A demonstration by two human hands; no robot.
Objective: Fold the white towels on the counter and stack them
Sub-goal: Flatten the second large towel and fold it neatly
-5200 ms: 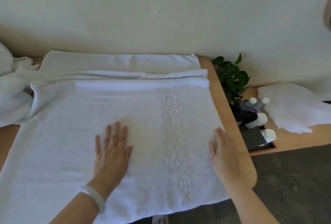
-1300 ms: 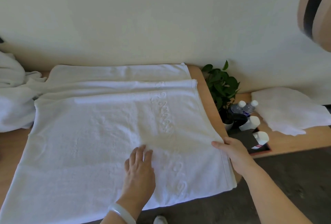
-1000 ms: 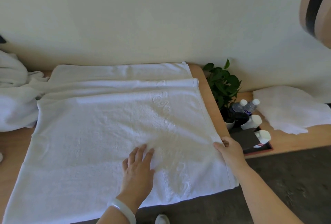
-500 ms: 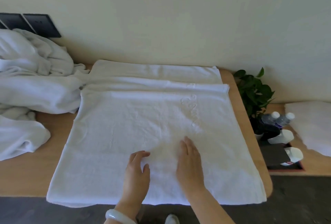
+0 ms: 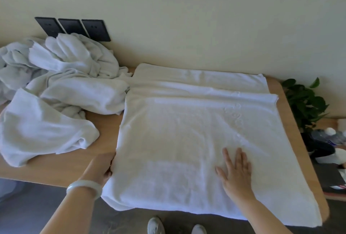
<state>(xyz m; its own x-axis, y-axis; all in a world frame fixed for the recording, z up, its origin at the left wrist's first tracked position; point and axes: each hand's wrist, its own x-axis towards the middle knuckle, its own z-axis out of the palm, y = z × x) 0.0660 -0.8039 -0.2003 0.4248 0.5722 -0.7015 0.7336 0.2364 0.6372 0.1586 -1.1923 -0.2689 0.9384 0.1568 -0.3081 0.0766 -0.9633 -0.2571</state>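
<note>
A large white towel (image 5: 187, 130), folded over on itself, lies spread across the wooden counter (image 5: 61, 166), its near edge hanging over the front. My left hand (image 5: 102, 165) is at the towel's left edge, fingers tucked under the cloth and gripping it. My right hand (image 5: 236, 170) lies flat, fingers spread, pressing on the towel's near right part. A heap of crumpled white towels (image 5: 56, 87) sits on the counter's left side.
Three dark wall sockets (image 5: 74, 27) sit behind the heap. A green potted plant (image 5: 305, 102), small bottles (image 5: 329, 136) and a dark tray (image 5: 331, 179) stand beyond the counter's right end. My shoes (image 5: 176, 226) show below the front edge.
The view has swung left, revealing the towel heap. My left hand moved from the towel's middle to its left edge and took hold; my right hand left the right edge and now presses flat.
</note>
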